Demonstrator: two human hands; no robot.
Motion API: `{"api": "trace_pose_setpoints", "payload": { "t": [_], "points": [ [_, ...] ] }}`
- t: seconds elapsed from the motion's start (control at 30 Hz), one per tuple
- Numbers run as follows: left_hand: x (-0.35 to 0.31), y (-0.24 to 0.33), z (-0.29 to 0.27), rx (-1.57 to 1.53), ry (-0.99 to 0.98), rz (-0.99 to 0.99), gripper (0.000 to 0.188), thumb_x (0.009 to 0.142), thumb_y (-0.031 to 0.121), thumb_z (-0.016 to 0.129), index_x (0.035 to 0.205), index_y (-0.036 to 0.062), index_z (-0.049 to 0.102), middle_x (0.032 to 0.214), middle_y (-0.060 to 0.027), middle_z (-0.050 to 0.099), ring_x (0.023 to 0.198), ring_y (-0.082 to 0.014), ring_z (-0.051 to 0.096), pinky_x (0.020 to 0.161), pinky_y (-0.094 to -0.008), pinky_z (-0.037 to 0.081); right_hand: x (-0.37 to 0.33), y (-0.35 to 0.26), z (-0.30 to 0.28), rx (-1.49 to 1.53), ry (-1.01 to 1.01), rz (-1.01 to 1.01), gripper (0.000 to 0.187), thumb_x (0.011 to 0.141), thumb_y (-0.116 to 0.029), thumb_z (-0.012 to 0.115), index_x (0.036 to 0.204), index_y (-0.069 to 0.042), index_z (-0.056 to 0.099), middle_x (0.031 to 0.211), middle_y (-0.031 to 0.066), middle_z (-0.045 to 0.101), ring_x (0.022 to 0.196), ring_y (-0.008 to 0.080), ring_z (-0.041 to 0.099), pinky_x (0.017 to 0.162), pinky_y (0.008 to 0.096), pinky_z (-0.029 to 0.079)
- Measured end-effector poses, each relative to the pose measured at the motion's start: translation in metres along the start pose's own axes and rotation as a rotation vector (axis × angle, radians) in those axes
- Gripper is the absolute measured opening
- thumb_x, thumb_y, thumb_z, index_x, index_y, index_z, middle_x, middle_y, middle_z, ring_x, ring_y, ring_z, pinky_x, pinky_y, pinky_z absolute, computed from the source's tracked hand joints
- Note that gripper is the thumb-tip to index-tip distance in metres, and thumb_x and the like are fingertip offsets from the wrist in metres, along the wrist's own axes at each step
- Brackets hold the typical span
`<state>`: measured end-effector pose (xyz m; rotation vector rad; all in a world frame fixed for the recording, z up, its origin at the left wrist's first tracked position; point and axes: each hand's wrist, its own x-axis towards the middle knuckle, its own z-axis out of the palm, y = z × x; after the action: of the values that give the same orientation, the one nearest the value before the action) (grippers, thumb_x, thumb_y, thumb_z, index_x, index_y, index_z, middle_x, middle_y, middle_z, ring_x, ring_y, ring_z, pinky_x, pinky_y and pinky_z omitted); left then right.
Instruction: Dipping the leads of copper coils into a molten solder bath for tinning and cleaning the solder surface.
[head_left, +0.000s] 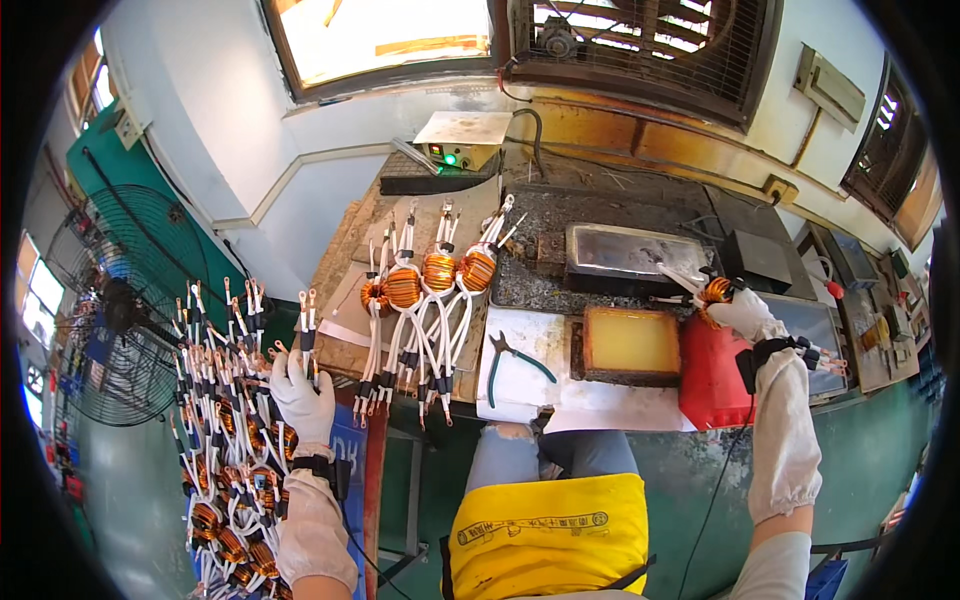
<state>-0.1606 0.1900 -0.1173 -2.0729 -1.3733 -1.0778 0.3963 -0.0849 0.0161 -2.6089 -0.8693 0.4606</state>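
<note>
My right hand [742, 315], in a white glove, grips a copper-wound ring coil [716, 291] with white-sleeved leads. Some of its leads point left at the right end of the metal-topped solder pot [635, 250]; others stick out to the right past my wrist. At the left, my gloved left hand [302, 392] is closed around the upright leads [307, 325] of a coil at the edge of a big pile of similar coils [232, 430]. Its fingertips are partly hidden among the leads. Several coils [439, 272] lie in a row on the bench between my hands.
Near the bench's front edge lie cutting pliers [515, 368], beside a square tray of yellowish, waxy material [630, 341] and a red container [715, 375]. A control box [462, 145] with a green light stands at the back. A large fan [125, 300] is far left.
</note>
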Motion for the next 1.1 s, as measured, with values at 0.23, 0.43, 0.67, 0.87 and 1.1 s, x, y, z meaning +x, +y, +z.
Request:
{"api": "trace_pose_setpoints", "payload": {
  "t": [0.23, 0.43, 0.67, 0.87, 1.1],
  "points": [
    [-0.001, -0.002, 0.002, 0.0, 0.008, 0.01, 0.057, 0.07, 0.012, 0.068, 0.124, 0.0064, 0.05, 0.125, -0.0179, 0.048, 0.108, -0.0379, 0.05, 0.092, -0.0462, 0.041, 0.001, -0.001, 0.0, -0.034, -0.006, 0.033, 0.044, 0.077, -0.046, 0.067, 0.105, -0.013, 0.068, 0.07, 0.0092, 0.065, 0.051, 0.0195, 0.062, 0.048, 0.0308, 0.049],
    [-0.001, -0.002, 0.002, -0.003, 0.007, 0.015, 0.058, 0.07, 0.012, 0.069, 0.125, 0.0064, 0.05, 0.125, -0.0179, 0.048, 0.107, -0.0381, 0.049, 0.091, -0.0465, 0.042, 0.027, 0.03, 0.013, 0.025, -0.02, -0.065, 0.038, 0.079, -0.042, 0.066, 0.106, -0.016, 0.068, 0.071, 0.0079, 0.065, 0.052, 0.0188, 0.062, 0.05, 0.0306, 0.05],
    [-0.002, -0.002, -0.003, 0.008, 0.005, 0.017, 0.058, 0.071, 0.011, 0.068, 0.126, 0.0063, 0.049, 0.125, -0.0176, 0.048, 0.107, -0.038, 0.05, 0.091, -0.046, 0.042, 0.007, -0.001, 0.007, 0.039, -0.021, -0.009, 0.032, 0.075, -0.029, 0.064, 0.103, -0.015, 0.068, 0.075, 0.0043, 0.065, 0.06, 0.0168, 0.061, 0.052, 0.0295, 0.05],
    [0.0, 0.001, 0.0, 0.011, 0.007, 0.015, 0.058, 0.071, 0.011, 0.068, 0.126, 0.0062, 0.049, 0.125, -0.0176, 0.048, 0.108, -0.038, 0.049, 0.093, -0.0452, 0.042, 0.014, 0.018, 0.007, -0.02, 0.027, 0.036, 0.04, 0.075, -0.04, 0.067, 0.103, -0.011, 0.068, 0.074, 0.0103, 0.066, 0.059, 0.0214, 0.063, 0.054, 0.0328, 0.049],
    [0.0, 0.001, -0.002, -0.001, 0.0, 0.0, 0.058, 0.071, 0.011, 0.068, 0.126, 0.0065, 0.05, 0.125, -0.0176, 0.048, 0.109, -0.0378, 0.049, 0.093, -0.0454, 0.042, 0.007, 0.007, 0.005, 0.022, 0.004, -0.033, 0.035, 0.077, -0.038, 0.066, 0.102, -0.015, 0.069, 0.076, 0.0109, 0.068, 0.067, 0.0224, 0.065, 0.061, 0.0338, 0.05]
  ]
}}
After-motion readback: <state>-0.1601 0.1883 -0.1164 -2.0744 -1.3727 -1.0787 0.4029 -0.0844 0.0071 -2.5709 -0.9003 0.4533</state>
